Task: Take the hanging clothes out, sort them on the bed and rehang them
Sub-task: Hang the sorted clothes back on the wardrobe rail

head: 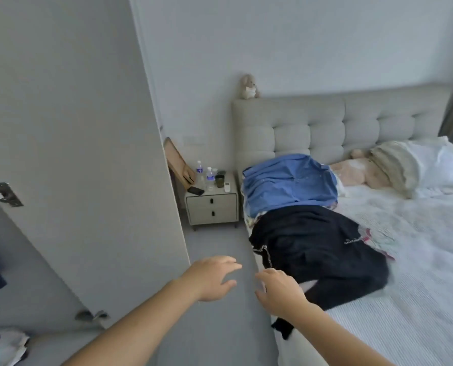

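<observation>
- Your left hand [211, 278] hangs over the grey floor [214, 249] with its fingers spread loose and slightly bent, holding nothing.
- Your right hand [280, 291] sits just beside it, fingers also relaxed and empty, their tips near the edge of the bed [404, 299].
- The dark clothes [317, 249] lie in a heap on the bed just past your right fingertips, with one dark corner drooping over the mattress side under your right forearm.
- The blue shirt [288, 183] lies beyond the dark heap, further from your fingers, up against the padded headboard [309, 122].
- A patterned pale garment [378, 237] peeks out from under the dark clothes on the far side from your fingers.
- The white wardrobe door [69, 143] stands open to the left of your left fingers.
- Well ahead of both hands stands a nightstand [211, 207] carrying water bottles [204, 175] and a phone [195, 191].
- A soft toy [249, 87] sits on top of the headboard, and pillows [394, 167] lie at the head of the bed.
</observation>
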